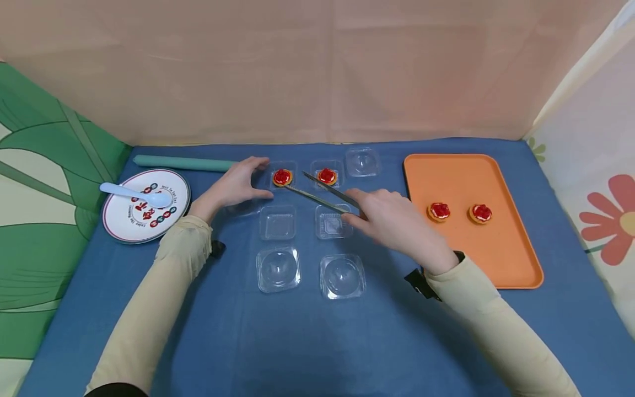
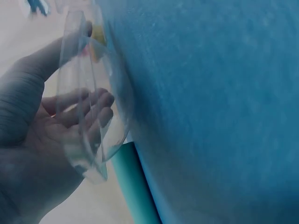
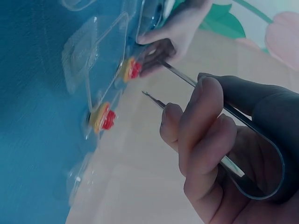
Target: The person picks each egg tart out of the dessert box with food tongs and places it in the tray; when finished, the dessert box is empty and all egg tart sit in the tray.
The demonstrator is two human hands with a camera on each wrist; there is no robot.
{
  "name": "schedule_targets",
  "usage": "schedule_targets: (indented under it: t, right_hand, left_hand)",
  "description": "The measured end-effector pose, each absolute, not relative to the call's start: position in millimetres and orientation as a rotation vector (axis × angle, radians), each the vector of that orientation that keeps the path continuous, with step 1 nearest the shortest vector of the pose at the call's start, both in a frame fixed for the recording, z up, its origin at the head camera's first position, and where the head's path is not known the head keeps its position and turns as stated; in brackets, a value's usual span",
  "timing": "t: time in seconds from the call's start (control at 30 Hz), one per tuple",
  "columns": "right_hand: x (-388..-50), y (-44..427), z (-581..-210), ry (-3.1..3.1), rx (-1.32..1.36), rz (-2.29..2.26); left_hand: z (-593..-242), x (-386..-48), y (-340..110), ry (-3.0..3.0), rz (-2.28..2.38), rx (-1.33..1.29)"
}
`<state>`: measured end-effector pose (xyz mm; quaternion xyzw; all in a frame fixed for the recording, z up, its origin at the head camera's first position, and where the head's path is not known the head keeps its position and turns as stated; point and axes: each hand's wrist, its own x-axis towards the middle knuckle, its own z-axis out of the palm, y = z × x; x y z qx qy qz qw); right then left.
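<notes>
The right hand (image 1: 392, 223) (image 3: 205, 140) grips metal tongs (image 1: 324, 199) (image 3: 233, 165), their tips apart with nothing between them. Two red-topped tarts, a left one (image 1: 282, 177) (image 3: 131, 69) and a right one (image 1: 327, 176) (image 3: 103, 117), sit in clear plastic containers. The tongs reach over this area from the right. Beside the left tart, the left hand (image 1: 238, 184) (image 2: 60, 112) has its thumb and fingers spread around the clear container; the left wrist view shows the plastic (image 2: 88, 107) in front of its fingers. Whether the fingers touch it is unclear.
On the right, an orange tray (image 1: 476, 253) holds two tarts (image 1: 439, 212). Several clear containers or lids (image 1: 278, 269) lie mid-table, another (image 1: 362, 162) at the back. At left are stacked plates (image 1: 119, 212) with a pale blue spoon (image 1: 134, 194), and a green roll (image 1: 183, 162) (image 2: 133, 182).
</notes>
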<state>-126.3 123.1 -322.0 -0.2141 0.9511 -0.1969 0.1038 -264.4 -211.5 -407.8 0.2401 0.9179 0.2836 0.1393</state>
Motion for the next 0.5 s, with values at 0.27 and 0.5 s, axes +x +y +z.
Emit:
schedule_targets:
  t: [0.27, 0.5]
  right_hand:
    - [-143.5, 99.6, -326.2, 2.837, -0.638, -0.484]
    - [-155.8, 86.6, -328.2, 2.842, -0.619, -0.386]
  left_hand:
    - [-408.7, -266.6, -204.1, 2.65, 0.852, 0.681]
    - [-411.3, -266.9, -202.6, 2.647, 0.867, 0.693]
